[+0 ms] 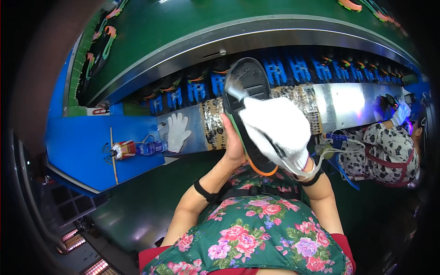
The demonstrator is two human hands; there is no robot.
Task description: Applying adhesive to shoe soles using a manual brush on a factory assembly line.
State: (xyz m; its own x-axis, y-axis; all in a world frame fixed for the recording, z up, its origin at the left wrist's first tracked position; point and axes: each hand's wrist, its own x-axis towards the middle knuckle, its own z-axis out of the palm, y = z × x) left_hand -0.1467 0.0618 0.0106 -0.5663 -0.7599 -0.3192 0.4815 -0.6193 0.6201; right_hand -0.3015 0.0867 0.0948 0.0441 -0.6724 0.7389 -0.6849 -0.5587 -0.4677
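Head view: bare left hand (234, 145) gripping black shoe sole (250, 75) along its left edge. White-gloved right hand (276, 130) closed round blurred brush-like tool (236, 90) at sole; contact unclear.

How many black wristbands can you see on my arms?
2: one black wristband around your left forearm, another around your right forearm. Any beneath the worn white glove would be hidden.
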